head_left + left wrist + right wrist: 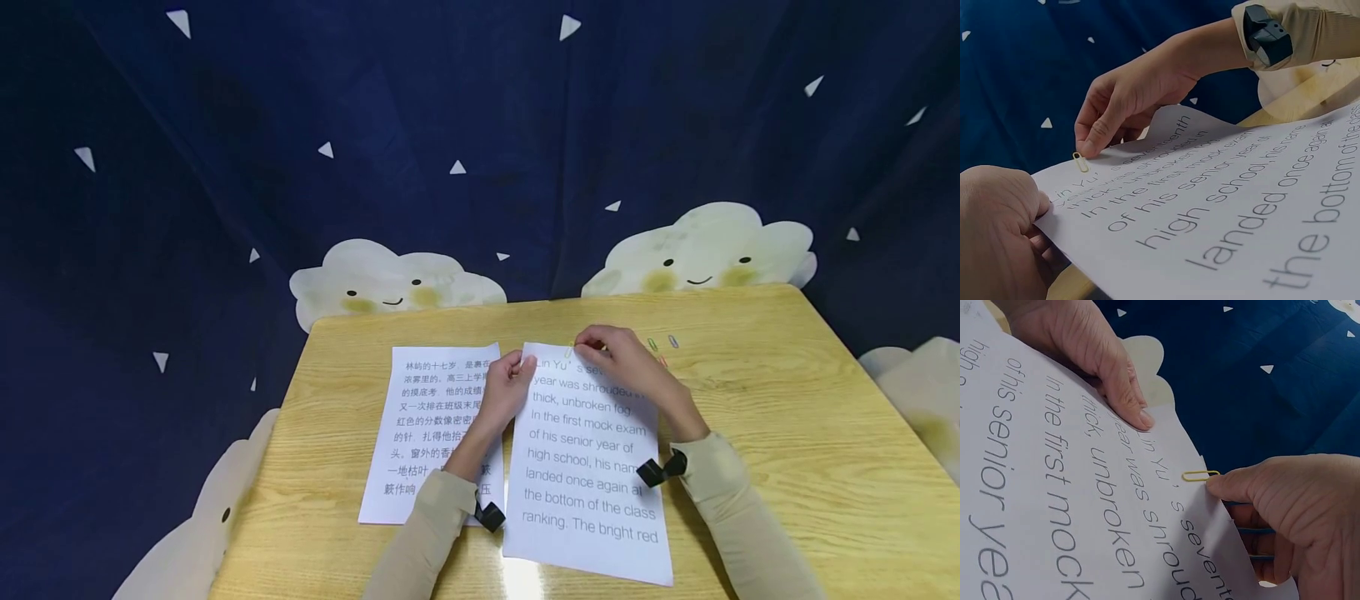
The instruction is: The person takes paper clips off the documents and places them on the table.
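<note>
A printed English sheet (588, 467) is held up at its top edge, tilted over the table. My left hand (508, 390) pinches its upper left edge, thumb on the printed face and fingers behind. At the top edge my right hand (618, 360) has its thumb against a yellow paper clip (1196, 476), with the other fingers curled behind the paper. The clip's looped end lies over the printed face near the first line, as the left wrist view also shows the clip (1080, 162) at the edge.
A sheet with Chinese text (431, 417) lies on the wooden table (787, 433) to the left, partly under my left forearm. Beyond my right hand lie a green paper clip (652, 343), a blue one (673, 342) and a red one (663, 362). A dark blue curtain (450, 100) hangs behind.
</note>
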Motion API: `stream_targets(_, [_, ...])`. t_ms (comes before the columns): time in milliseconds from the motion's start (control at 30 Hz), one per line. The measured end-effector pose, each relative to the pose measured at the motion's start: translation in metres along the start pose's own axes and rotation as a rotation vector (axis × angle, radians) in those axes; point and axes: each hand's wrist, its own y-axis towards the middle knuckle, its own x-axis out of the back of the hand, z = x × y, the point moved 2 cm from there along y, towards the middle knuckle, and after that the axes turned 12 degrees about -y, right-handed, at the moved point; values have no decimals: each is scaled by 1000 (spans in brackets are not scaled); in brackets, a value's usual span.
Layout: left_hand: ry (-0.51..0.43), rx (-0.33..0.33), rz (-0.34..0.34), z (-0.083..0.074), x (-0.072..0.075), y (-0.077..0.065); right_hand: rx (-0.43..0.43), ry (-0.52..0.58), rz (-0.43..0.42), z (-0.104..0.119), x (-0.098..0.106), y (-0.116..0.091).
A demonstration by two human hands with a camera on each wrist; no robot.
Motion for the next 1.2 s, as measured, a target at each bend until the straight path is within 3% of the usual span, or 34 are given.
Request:
stream_targets(300, [-28, -26, 27, -23, -5, -14, 0, -2, -4, 3, -1, 0])
stream_targets(900, [-45, -18, 35, -29, -5, -17, 1, 15, -22, 2, -3, 0])
stream_targets(1200, [-35, -23, 49, -21, -4, -12, 4, 24, -14, 4, -2, 0])
